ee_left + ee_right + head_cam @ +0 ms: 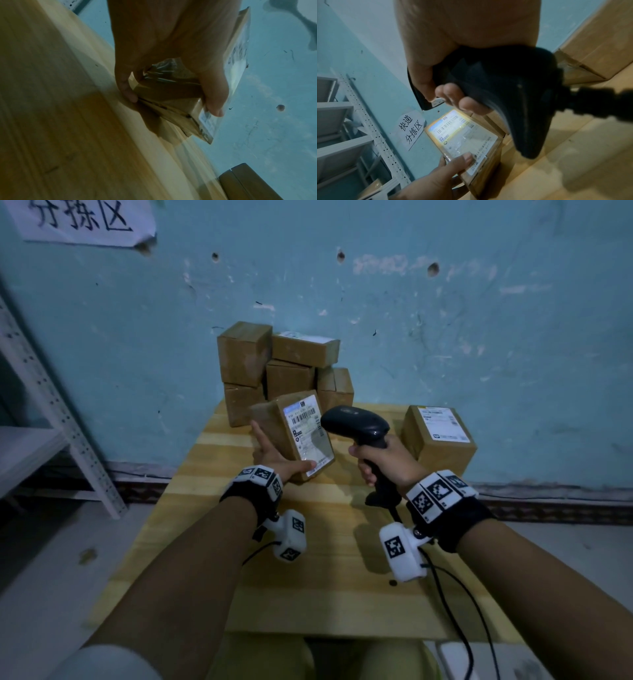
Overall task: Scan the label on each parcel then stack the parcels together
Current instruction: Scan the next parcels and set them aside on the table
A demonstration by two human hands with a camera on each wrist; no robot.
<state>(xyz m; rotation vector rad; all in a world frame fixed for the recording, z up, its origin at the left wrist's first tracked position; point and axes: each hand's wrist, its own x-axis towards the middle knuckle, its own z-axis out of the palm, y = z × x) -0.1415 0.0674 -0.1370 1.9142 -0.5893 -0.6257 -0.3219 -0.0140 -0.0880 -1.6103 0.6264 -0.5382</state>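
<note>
My left hand grips a small brown cardboard parcel tilted above the wooden table, thumb on its near corner, fingers underneath. Its white barcode label faces up and is lit by the scanner's light, as the label also shows in the right wrist view. My right hand holds a black handheld scanner by its grip, its head just right of the label and aimed at it. In the left wrist view my fingers wrap the parcel.
A pile of several brown parcels stands against the blue wall at the back of the wooden table. One labelled parcel sits at the right rear. A white metal shelf rack stands left. The scanner's cable trails off the table's front.
</note>
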